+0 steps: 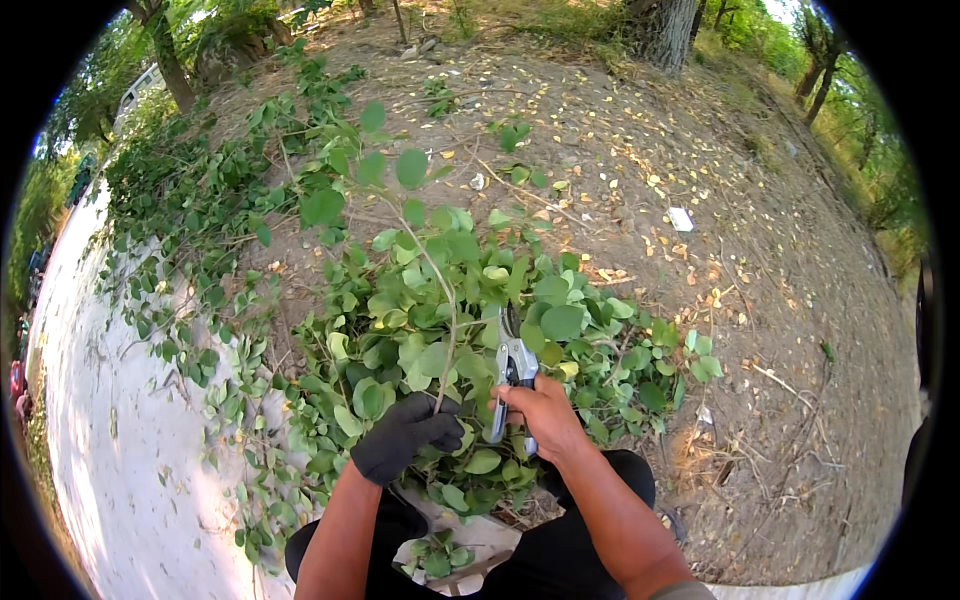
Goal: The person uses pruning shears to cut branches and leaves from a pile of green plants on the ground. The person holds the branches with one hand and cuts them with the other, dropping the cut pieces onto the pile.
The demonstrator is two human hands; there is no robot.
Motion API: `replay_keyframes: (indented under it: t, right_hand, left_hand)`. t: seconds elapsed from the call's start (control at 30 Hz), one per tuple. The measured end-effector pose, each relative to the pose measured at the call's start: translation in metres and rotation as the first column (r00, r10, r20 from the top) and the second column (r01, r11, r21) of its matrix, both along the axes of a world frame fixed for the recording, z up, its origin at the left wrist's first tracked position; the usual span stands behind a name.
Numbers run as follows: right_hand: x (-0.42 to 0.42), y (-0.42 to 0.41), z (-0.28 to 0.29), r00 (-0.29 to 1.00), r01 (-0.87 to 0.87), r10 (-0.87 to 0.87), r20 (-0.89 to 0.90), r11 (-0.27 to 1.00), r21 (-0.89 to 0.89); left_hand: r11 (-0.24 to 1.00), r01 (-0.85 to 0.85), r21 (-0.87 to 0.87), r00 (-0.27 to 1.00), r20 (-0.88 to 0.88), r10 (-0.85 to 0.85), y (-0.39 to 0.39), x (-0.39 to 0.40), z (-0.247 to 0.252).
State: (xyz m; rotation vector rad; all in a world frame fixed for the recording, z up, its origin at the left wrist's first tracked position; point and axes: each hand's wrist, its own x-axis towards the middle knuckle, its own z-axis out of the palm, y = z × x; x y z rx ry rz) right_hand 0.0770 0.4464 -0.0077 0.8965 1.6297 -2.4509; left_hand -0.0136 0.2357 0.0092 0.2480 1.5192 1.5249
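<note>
My left hand [409, 437], in a black glove, grips the lower end of a leafy branch [452, 307] that rises up and to the left. My bare right hand [546, 417] is closed around the handles of metal pruning shears [516, 360]. The blades point away from me among the leaves, just right of the held branch; leaves partly hide their tips. Below both hands lies a heap of cut green branches [360, 300] in front of my knees.
More leafy branches [217, 172] spread over the ground at the upper left. A pale paved strip [112, 390] runs along the left. A tree trunk [667, 34] stands at the top, and a white scrap [681, 219] lies on the leaf-strewn soil. Dry twigs [780, 381] lie at right.
</note>
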Motion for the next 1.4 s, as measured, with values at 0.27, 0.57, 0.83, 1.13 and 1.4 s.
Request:
replay_keyframes:
  t: [0.27, 0.57, 0.83, 1.13, 1.4]
  right_hand:
    - [0.001, 0.001, -0.006, 0.999, -0.042, 0.043, -0.023, 0.999, 0.033]
    - [0.001, -0.002, 0.008, 0.998, 0.035, -0.036, -0.052, 0.999, -0.020]
    - [0.002, -0.003, 0.015, 0.997, 0.057, -0.057, -0.058, 0.998, 0.003]
    - [0.002, -0.005, 0.021, 0.999, 0.037, -0.033, -0.024, 0.984, 0.176]
    - [0.000, -0.005, 0.007, 0.994, 0.104, -0.103, -0.021, 0.993, 0.048]
  left_hand:
    - [0.998, 0.042, -0.046, 0.997, 0.072, -0.038, 0.004, 0.004, -0.008]
    - [0.992, -0.108, -0.067, 0.990, -0.100, 0.101, 0.007, 0.002, -0.008]
    - [0.977, -0.192, -0.089, 0.981, -0.042, 0.189, 0.010, 0.005, -0.002]
    - [0.980, -0.178, -0.084, 0.975, -0.147, 0.165, 0.008, 0.001, -0.002]
    - [0.947, -0.295, -0.130, 0.939, -0.222, 0.262, 0.003, -0.003, -0.008]
